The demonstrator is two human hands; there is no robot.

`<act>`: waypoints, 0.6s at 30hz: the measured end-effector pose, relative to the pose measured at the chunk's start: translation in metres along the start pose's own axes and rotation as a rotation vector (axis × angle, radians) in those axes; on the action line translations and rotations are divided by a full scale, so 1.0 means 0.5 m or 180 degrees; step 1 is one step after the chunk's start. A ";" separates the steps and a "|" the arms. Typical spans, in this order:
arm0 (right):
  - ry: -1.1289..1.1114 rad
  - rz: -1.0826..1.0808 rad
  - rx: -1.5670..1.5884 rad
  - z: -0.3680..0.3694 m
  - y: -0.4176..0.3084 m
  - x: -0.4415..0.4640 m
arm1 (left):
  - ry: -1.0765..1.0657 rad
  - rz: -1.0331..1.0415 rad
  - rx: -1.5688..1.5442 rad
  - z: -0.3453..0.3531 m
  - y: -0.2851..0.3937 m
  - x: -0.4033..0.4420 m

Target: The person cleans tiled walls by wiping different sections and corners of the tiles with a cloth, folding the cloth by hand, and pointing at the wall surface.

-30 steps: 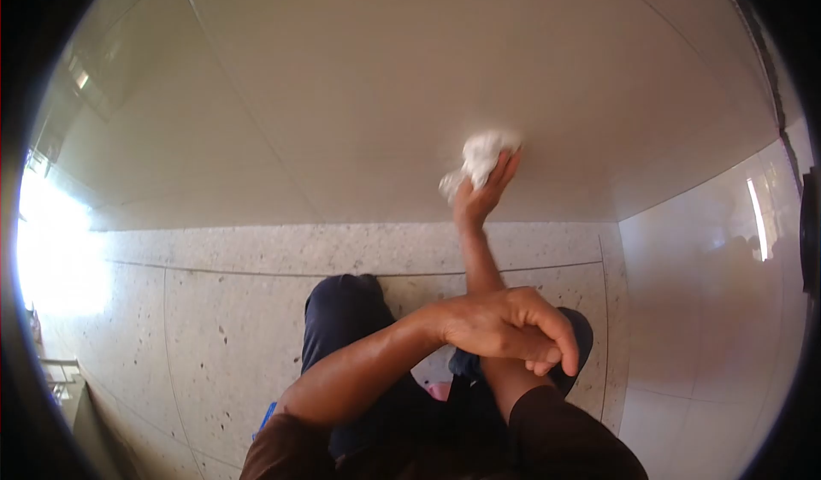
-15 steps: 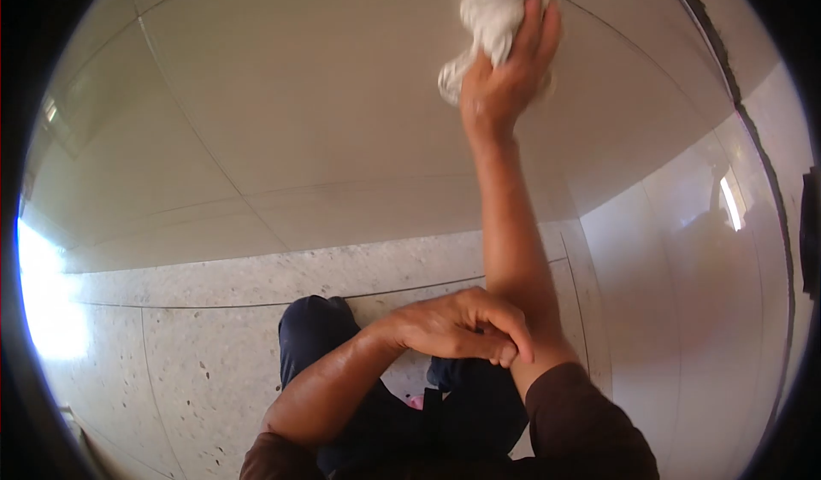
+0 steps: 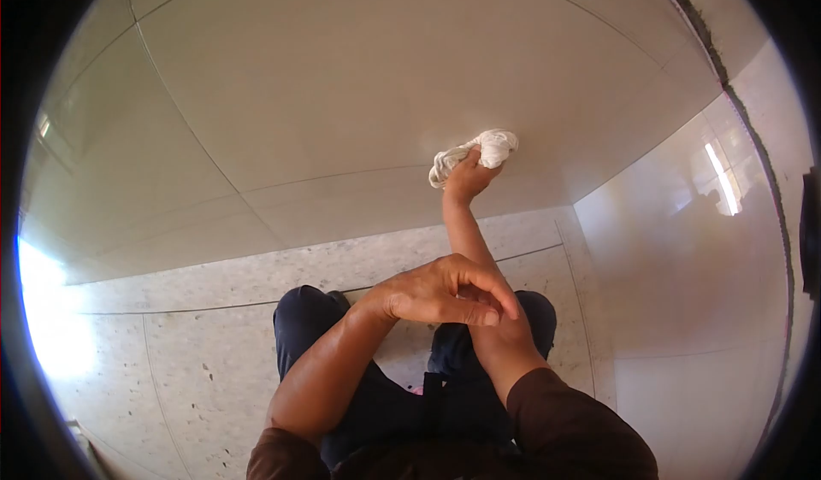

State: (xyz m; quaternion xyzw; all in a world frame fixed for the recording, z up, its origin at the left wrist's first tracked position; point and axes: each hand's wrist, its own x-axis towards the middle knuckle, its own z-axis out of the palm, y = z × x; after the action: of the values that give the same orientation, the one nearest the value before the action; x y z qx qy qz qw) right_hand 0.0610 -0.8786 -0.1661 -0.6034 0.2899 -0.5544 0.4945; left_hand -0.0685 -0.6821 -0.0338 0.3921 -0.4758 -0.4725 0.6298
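A crumpled white cloth [image 3: 496, 147] is bunched in my right hand [image 3: 469, 178] and pressed on the lower part of the glossy beige tiled wall [image 3: 342, 95]. The fingers are partly hidden by the cloth. Nearer to me, my left hand [image 3: 445, 292] hangs bent over my right forearm, its fingers curled loosely and the thumb apart from them. Nothing shows in that hand.
Speckled pale floor [image 3: 231, 352] runs along the wall's foot, with my dark-trousered knees [image 3: 305, 313] over it. A shiny side wall [image 3: 676, 283] meets the tiled wall on the right. Bright light comes in at the far left.
The cloth and my right hand first went up the wall, then came back down near the floor edge. My left hand stays over the right forearm, slightly higher in view.
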 end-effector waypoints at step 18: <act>0.0677 -0.1506 -0.0071 0.037 -0.092 0.176 | -0.0725 -0.0512 0.0313 0.005 -0.023 0.005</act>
State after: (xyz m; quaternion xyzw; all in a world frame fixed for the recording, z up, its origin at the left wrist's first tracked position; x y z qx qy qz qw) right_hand 0.0888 -0.9366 -0.0882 -0.5981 0.1973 -0.7118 0.3110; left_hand -0.0731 -0.6874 -0.0438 0.4032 -0.5338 -0.5389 0.5119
